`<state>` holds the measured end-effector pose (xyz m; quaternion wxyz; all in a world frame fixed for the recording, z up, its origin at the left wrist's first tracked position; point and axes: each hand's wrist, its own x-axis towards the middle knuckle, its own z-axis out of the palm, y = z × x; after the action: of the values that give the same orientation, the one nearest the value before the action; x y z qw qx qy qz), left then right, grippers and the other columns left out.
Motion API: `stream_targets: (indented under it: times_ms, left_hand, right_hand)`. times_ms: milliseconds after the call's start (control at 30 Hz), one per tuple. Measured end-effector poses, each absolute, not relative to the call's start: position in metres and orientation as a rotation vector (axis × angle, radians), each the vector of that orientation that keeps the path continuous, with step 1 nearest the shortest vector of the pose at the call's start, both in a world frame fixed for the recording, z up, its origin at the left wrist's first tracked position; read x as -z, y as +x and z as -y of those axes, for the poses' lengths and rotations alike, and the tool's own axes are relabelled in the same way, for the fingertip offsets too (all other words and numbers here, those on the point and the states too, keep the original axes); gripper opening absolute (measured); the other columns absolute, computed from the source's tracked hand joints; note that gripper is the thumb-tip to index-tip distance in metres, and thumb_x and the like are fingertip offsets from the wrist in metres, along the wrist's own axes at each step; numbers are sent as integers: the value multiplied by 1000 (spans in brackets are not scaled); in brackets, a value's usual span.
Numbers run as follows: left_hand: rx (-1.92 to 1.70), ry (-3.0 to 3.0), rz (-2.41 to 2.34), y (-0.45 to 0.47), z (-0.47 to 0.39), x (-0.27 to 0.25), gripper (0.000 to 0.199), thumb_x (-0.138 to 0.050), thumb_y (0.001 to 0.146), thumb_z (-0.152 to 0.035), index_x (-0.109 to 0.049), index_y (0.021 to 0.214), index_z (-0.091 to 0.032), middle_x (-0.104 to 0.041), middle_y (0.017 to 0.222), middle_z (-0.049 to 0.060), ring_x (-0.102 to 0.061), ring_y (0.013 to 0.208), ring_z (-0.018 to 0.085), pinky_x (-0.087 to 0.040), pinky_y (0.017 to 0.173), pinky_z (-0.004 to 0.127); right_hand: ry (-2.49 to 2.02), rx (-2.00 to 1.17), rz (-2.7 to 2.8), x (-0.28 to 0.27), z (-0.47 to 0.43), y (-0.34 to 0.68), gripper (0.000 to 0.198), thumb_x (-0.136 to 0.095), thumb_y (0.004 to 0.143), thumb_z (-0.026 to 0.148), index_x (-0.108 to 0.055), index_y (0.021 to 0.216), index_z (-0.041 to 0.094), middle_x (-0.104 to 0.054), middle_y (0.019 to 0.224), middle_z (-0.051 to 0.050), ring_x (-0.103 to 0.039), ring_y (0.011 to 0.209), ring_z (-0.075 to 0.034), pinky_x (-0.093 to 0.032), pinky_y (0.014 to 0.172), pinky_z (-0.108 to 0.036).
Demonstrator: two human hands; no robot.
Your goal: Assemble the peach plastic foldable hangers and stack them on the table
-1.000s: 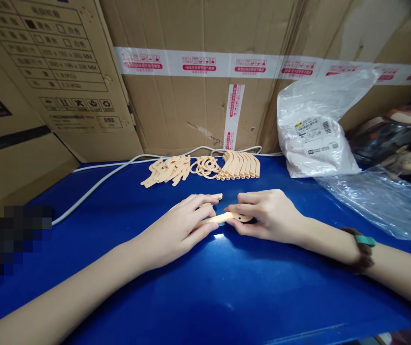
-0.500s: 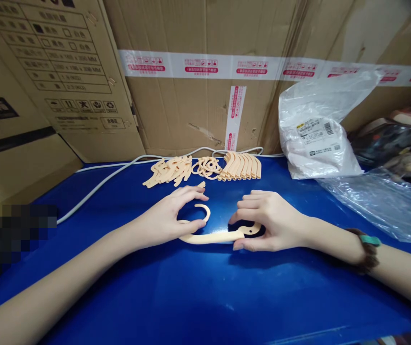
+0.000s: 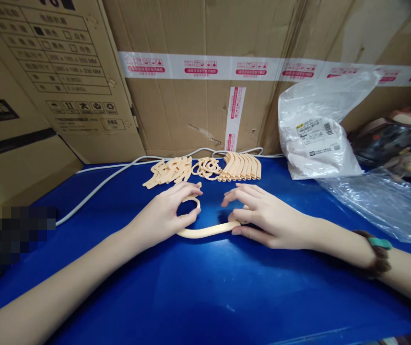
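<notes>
A cream plastic hanger (image 3: 208,232), by its look a folding one, lies low over the blue table between my hands. It has a curved arm and a round hook (image 3: 198,203). My left hand (image 3: 165,208) is curled around its left end, with the thumb against the hook; the palm hides the parts joined there. With thumb and a bent finger my right hand (image 3: 268,215) pinches the right end of the arm, and its other fingers are raised. A small cream piece at that end is mostly hidden behind the fingers.
Beyond my hands lie a pile of flat cream pieces (image 3: 171,171), several hooks (image 3: 208,167) and a row of curved arms (image 3: 243,166). A white cable (image 3: 100,188) runs behind them. Cardboard boxes (image 3: 191,112) stand at the back; plastic bags (image 3: 320,143) lie right.
The hanger has turned slightly, with its right end raised. My right hand has shifted its grip and covers the end piece more. My left hand has moved a little left with the hook.
</notes>
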<state>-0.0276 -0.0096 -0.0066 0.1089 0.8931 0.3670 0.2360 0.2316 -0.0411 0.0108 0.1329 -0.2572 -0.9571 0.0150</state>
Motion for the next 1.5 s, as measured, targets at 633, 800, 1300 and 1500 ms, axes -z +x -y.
stream_targets:
  times_ms: [633,800,1300,1500]
  left_hand:
    - [-675,2716,-1299,-25,12,9,26,-52,84,-25,-59,108,-21,-59,126,6,-55,119,23,-46,99,39]
    - [-682,2720,-1296,-26,12,9,27,-52,84,-26,-58,109,-20,-58,128,6,-56,118,23,-47,99,39]
    - [-712,2571,-1426,-23,13,9,20,-53,87,-33,-60,103,-26,-62,122,0,-57,116,23,-50,88,37]
    - [-763,2533,-1292,-22,11,11,19,-56,85,-30,-61,103,-24,-63,119,2,-55,118,22,-46,96,38]
  right_hand:
    - [-851,-68,2876,-10,43,233,28,-40,98,33,-63,106,19,-52,120,-10,-58,96,-19,-49,79,-32]
    - [-786,-210,2853,-8,44,233,25,-44,97,32,-61,109,19,-51,122,-9,-55,102,-18,-48,85,-31]
    - [-666,-649,2674,-6,50,228,24,-57,88,17,-60,112,17,-54,126,-8,-57,110,-15,-44,95,-25]
    - [-648,-696,2617,-4,49,226,28,-51,90,11,-58,116,17,-59,122,-8,-57,109,-13,-44,95,-24]
